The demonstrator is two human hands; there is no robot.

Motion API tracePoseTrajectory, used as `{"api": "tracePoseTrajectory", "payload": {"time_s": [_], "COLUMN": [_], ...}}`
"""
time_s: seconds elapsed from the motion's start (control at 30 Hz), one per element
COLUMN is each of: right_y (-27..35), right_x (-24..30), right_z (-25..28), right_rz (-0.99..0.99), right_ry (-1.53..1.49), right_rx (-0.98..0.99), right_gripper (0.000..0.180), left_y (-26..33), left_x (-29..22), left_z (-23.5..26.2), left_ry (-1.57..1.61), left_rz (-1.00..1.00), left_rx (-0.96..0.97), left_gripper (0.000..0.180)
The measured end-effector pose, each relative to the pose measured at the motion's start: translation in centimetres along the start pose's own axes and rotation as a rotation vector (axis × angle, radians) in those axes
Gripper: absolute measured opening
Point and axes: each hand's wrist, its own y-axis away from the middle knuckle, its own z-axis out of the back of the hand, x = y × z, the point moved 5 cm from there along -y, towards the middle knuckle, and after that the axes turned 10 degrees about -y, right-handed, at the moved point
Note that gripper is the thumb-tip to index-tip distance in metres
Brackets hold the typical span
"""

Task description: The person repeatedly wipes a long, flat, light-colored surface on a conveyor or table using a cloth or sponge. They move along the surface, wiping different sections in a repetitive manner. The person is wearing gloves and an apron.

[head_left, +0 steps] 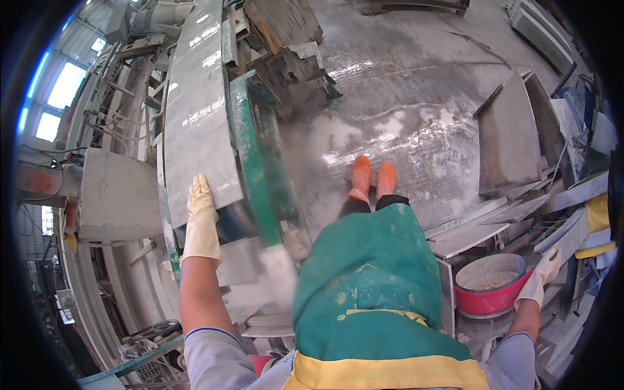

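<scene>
My left hand (201, 211), in a cream rubber glove, lies on the near end of a long, wet grey slab (198, 123). Its fingers are stretched out, pointing away along the surface. A green metal frame (252, 162) runs along the slab's right side. Out to the right, my right hand (541, 278) wears a matching glove. Its fingers look extended, with nothing visible in them. It is beside the rim of a red basin (484, 303) holding pale, grainy material; whether it touches the rim is unclear.
Orange boots (372, 177) stand on the wet concrete floor (416, 78). Broken boards (292, 75) are piled beyond the green frame. A tilted panel (513, 136) and several slabs (474, 227) lie at right. Machinery with a grey housing (117, 195) stands at left.
</scene>
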Motion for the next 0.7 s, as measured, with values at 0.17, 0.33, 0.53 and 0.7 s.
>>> {"api": "tracePoseTrajectory", "payload": {"time_s": [0.17, 0.33, 0.53, 0.7], "right_y": [0.1, 0.5, 1.1, 1.5], "right_x": [0.6, 1.9, 3.1, 2.4], "right_z": [0.5, 1.2, 1.9, 1.7], "right_rz": [-0.027, -0.060, -0.085, -0.070], "right_ry": [0.027, 0.040, 0.024, 0.005], "right_rx": [0.022, 0.057, 0.066, 0.047], "right_gripper": [0.044, 0.046, 0.046, 0.046], "left_y": [-0.2, -0.3, -0.7, -0.9], "left_x": [-0.2, 0.0, 0.1, -0.1], "left_z": [0.2, 0.3, 0.1, 0.2], "left_ry": [-0.030, 0.000, 0.005, -0.023], "left_rz": [0.019, 0.006, -0.004, -0.005], "left_rx": [0.020, -0.005, -0.026, 0.000], "left_gripper": [0.121, 0.123, 0.121, 0.117]}}
